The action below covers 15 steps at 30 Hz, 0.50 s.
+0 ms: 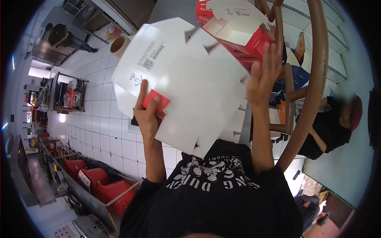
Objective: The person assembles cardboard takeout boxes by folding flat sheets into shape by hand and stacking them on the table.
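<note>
A large unfolded white cardboard sheet (194, 83) with printed text, a barcode and cut notches is held up in front of my chest. My left hand (149, 113) grips its left edge, with the thumb on a small red flap (156, 101) and the index finger stretched over the white side. At the sheet's right edge my right hand (262, 81) is upright, its fingers extended and holding nothing; whether the palm touches the edge I cannot tell. Behind the sheet, at the upper right, are red and white boxes (238, 29), one of them open.
A brown curved rail (315, 79) runs down the right side. Beyond it a person in black (331, 127) wears a red cap. Red bins (97, 178) stand in a metal rack at the lower left. Another person (61, 37) is at the upper left, near a round bin (119, 47).
</note>
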Tool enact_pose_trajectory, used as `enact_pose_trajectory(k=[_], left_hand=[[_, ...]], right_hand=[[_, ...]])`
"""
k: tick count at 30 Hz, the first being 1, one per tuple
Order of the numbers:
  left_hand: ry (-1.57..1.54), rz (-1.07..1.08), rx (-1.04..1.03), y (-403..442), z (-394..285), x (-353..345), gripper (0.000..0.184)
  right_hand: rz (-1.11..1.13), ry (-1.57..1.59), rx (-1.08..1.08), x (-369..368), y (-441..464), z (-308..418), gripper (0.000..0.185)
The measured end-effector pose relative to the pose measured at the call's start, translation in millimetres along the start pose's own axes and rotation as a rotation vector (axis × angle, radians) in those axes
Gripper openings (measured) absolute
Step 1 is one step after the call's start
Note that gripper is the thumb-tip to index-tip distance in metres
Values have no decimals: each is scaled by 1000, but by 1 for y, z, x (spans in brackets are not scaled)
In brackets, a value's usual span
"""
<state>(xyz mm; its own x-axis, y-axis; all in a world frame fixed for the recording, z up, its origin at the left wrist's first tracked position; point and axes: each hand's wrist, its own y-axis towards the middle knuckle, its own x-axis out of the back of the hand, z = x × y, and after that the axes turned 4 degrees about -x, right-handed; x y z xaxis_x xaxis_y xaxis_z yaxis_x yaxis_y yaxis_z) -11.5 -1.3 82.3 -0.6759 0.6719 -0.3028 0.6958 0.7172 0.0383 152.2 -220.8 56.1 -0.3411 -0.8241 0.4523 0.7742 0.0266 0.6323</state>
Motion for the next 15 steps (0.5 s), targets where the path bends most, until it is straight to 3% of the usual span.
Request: enact_pose_trajectory(k=[1, 3, 6, 10, 12, 14, 15], left_hand=[[11, -17, -17, 4, 1, -3, 61], [-6, -13, -20, 5, -3, -11, 61], [-15, 26, 0, 6, -9, -15, 61], [-52, -37, -87, 22, -8, -20, 62], [-110, -74, -125, 36, -9, -15, 64], [-129, -144, -130, 37, -20, -17, 65], [-135, -116, -116, 35, -27, -15, 65]], right_hand=[[8, -3, 1, 5, -13, 7, 58], [328, 24, 154, -1, -37, 26, 62], [460, -25, 65, -19, -51, 34, 73], [662, 178, 334, -32, -80, 58, 94], [917, 377, 429, -19, -96, 92, 87], [1070, 944, 345, -6, -98, 110, 72], [1152, 1129, 353, 6, -86, 107, 51]])
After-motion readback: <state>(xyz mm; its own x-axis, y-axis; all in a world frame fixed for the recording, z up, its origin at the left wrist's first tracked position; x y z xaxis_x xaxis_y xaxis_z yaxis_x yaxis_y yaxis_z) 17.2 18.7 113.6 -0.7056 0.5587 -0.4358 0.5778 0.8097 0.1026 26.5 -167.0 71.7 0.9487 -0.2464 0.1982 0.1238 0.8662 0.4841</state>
